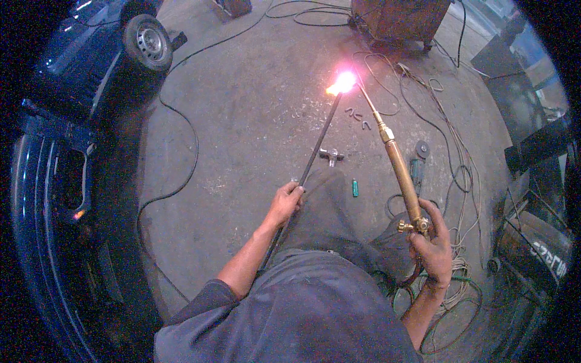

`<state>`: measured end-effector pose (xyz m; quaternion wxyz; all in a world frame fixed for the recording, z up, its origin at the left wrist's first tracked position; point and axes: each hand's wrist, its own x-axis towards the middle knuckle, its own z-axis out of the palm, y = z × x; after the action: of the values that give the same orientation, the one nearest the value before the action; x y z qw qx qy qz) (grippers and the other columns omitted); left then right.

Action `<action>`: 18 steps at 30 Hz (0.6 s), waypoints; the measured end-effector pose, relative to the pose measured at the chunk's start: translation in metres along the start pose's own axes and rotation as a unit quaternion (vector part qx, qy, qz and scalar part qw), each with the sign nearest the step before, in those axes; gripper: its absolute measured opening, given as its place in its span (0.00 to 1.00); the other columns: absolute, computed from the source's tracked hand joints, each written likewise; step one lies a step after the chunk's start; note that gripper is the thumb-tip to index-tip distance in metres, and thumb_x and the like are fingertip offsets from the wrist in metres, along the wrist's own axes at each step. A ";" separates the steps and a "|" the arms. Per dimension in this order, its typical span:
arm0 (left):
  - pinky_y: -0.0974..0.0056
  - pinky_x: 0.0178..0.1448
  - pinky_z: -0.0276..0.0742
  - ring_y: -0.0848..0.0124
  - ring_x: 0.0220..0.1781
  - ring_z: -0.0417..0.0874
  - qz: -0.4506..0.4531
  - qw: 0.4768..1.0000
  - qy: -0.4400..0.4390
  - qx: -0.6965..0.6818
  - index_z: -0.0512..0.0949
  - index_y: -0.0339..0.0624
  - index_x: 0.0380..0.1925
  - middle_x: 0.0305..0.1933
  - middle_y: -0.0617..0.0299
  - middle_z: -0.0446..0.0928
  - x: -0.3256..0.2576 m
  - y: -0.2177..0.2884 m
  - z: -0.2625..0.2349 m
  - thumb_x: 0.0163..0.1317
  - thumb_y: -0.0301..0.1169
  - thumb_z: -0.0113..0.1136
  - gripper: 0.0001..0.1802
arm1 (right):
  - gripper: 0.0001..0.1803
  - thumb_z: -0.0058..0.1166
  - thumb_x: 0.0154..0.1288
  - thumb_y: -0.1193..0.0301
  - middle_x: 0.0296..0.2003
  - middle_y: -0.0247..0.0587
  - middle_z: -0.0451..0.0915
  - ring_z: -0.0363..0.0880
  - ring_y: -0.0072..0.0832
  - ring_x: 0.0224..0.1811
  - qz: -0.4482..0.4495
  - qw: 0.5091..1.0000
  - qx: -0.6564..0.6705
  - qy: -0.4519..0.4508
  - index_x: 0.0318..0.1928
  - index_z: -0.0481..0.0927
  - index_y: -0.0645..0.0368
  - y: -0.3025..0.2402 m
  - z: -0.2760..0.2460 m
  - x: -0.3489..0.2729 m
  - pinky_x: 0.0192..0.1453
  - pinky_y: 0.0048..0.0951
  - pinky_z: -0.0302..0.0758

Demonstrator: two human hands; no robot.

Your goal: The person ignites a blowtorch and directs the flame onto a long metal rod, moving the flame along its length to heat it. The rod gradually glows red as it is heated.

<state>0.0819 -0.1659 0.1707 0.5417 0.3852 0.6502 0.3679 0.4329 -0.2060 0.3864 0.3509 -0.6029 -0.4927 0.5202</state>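
Note:
My left hand is closed around a long dark metal rod, which slants up and away from me. Wrapped about the valve end of a brass gas torch is my right hand. The torch's thin tip points at the rod's far end, where a bright pinkish-white flame glares and hides the metal. On the floor beyond my knees lie a hammer-like metal tool, a green lighter and a few small bent metal pieces. An angle grinder rests right of the torch.
Hoses and cables tangle across the floor on the right. A single black cable curves along the left. A dark blue vehicle with a wheel stands at left. A rusty metal cabinet on casters stands ahead.

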 end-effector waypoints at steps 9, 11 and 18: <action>0.67 0.34 0.72 0.76 0.29 0.75 -0.012 1.000 0.000 0.015 0.80 0.38 0.41 0.27 0.66 0.76 -0.008 0.013 0.003 0.72 0.40 0.55 0.15 | 0.37 0.57 0.56 0.78 0.40 0.30 0.77 0.72 0.15 0.31 0.000 1.000 0.006 -0.004 0.69 0.71 0.54 0.002 -0.001 0.001 0.33 0.20 0.70; 0.67 0.34 0.72 0.76 0.29 0.75 -0.014 1.000 0.000 0.021 0.80 0.38 0.41 0.27 0.66 0.76 -0.010 0.016 0.003 0.72 0.40 0.55 0.15 | 0.37 0.57 0.56 0.78 0.41 0.30 0.77 0.72 0.15 0.32 0.013 1.000 0.015 -0.013 0.69 0.71 0.55 -0.001 -0.002 0.000 0.34 0.20 0.70; 0.67 0.34 0.72 0.76 0.28 0.74 -0.007 1.000 -0.007 0.007 0.80 0.38 0.40 0.27 0.66 0.76 -0.008 0.011 0.002 0.72 0.40 0.55 0.15 | 0.37 0.57 0.57 0.80 0.44 0.32 0.79 0.72 0.15 0.33 -0.008 1.000 0.013 -0.011 0.70 0.69 0.56 0.007 -0.003 0.001 0.35 0.20 0.70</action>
<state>0.0858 -0.1683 0.1833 0.5460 0.3873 0.6517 0.3566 0.4374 -0.2068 0.3803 0.3579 -0.5884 -0.4944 0.5303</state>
